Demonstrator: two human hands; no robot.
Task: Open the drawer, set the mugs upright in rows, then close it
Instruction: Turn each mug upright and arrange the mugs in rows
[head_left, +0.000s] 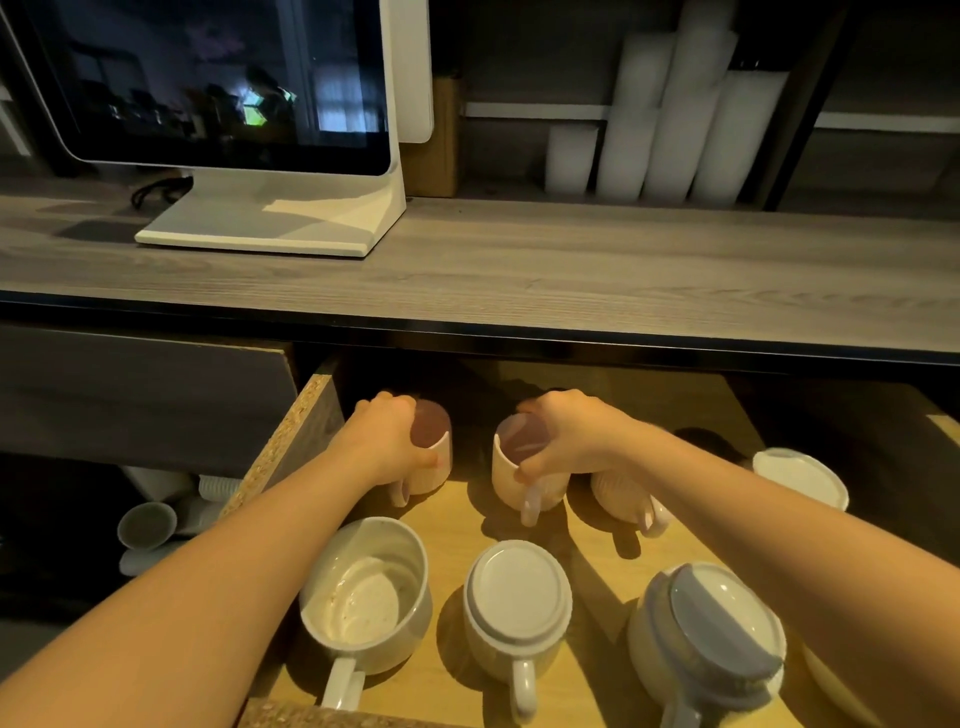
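The wooden drawer (311, 415) stands pulled out under the counter. My left hand (389, 441) grips a pink ribbed mug (434, 457) at the back left, mouth up. My right hand (561, 441) holds a second pink mug (514, 478) by its rim, also mouth up. A third pink mug (623, 499) lies upside down under my right wrist. In the front row a white mug (363, 592) stands upright at the left. Beside it a white mug (514, 603) and a grey-based mug (711, 634) sit upside down. Another inverted white mug (800, 478) is at the back right.
The wood-grain counter (519, 270) overhangs the drawer's back. A white monitor (234, 104) stands on it at the left, and white rolls (670, 114) lean on the shelf behind. Left of the drawer, lower down, lie white cups (148, 525). A pale bowl rim (831, 680) shows at front right.
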